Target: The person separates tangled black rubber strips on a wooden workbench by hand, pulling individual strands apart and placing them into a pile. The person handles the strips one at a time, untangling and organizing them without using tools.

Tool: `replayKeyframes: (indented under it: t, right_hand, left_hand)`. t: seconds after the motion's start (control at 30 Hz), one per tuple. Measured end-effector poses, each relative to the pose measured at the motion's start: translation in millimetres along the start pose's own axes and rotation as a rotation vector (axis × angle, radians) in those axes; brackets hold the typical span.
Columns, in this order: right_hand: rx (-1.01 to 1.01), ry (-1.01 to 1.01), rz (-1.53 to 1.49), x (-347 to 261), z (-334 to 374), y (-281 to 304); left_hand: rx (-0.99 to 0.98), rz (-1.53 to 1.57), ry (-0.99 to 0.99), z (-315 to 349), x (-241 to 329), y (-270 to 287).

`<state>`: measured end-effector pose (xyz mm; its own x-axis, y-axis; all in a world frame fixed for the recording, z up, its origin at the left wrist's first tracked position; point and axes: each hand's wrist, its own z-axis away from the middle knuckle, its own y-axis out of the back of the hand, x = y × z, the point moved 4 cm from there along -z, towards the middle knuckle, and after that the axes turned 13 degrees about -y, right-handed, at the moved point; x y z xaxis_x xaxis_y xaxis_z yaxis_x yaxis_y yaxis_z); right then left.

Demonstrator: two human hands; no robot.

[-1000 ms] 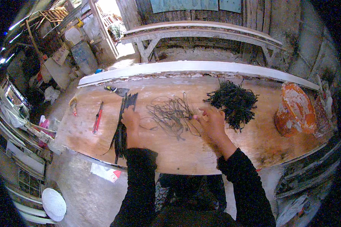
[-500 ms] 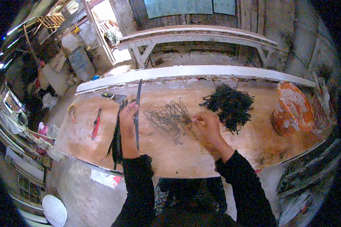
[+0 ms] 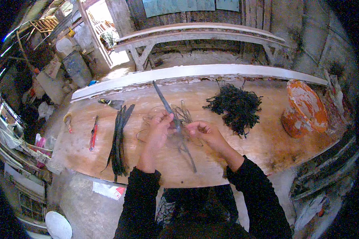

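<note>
My left hand [image 3: 160,129] is closed on a long, flat black strip [image 3: 162,97], which slants across the middle of the wooden tabletop. Close by on the right, my right hand [image 3: 205,131] pinches what looks like a thin strand, partly hidden by its fingers. Beneath and behind both hands lies a loose tangle of thin dark strands [image 3: 183,113]. Left of my left hand rests a bundle of similar black strips [image 3: 117,139]. A heap of short, knotted-looking black pieces [image 3: 236,107] lies beyond my right hand.
On the left of the tabletop [image 3: 263,159] are a red-handled tool [image 3: 93,135], a brush [image 3: 69,121] and a putty knife [image 3: 111,103]. A crusted orange bucket [image 3: 289,123] tilts at the right. A long white board [image 3: 203,71] runs along the far edge.
My left hand has moved right, away from the bundle, carrying one strip over the tangle. That strip now slants. My right hand has shifted slightly left, and the hands are closer together.
</note>
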<state>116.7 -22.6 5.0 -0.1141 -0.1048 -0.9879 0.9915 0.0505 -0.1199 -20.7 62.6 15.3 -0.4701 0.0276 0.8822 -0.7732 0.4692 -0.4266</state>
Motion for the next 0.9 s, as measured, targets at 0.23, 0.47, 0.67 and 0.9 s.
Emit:
replayKeyframes:
  t: [0.23,0.47,0.67,0.9]
  right_hand:
    - [0.05,-0.016,-0.029,7.0,-4.9,5.7]
    - [0.142,-0.009,-0.018,6.2,-3.3,9.1]
    - [0.08,-0.008,-0.109,2.4,-2.1,10.0]
    - [0.0,-0.079,-0.196,8.8,-3.6,13.2]
  left_hand:
    - [-0.088,-0.101,0.04,6.7,-23.2,-17.0]
    - [-0.094,-0.048,0.009,8.1,-32.1,-17.1]
    - [-0.132,-0.031,0.046,10.1,-28.6,-23.3]
    - [-0.266,-0.046,0.051,10.8,-29.6,-23.1]
